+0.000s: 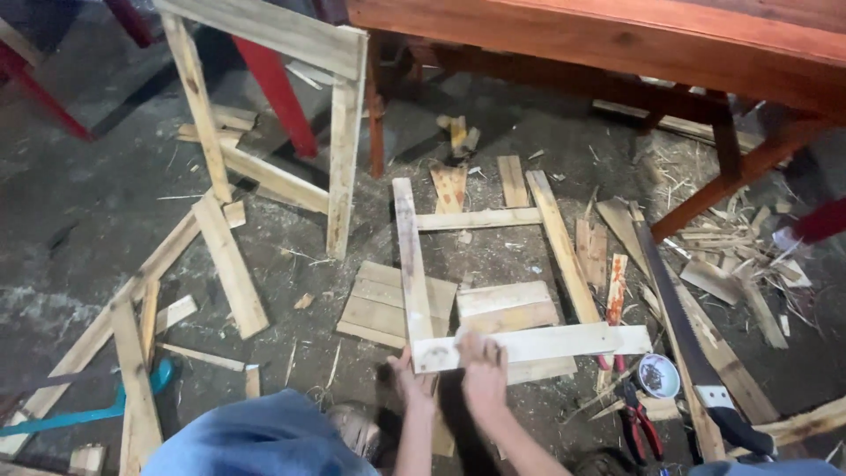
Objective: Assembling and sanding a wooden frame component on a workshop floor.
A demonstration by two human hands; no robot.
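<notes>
Both hands down at the near corner of a wooden frame [493, 264] lying flat on the floor. Left hand [411, 375] gripping the end of the upright slat [411, 260], fingers curled around it. Right hand [483, 370] pressed palm-down, grip open, on the cross slat [546, 342]. Pliers [639, 423], small tin [658, 375] and hand saw [696, 353] just right of the frame

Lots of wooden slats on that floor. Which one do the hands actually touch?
The pale crosswise slat nearest the person: both the left hand and right hand press its left end. The other slats lie untouched.
</notes>
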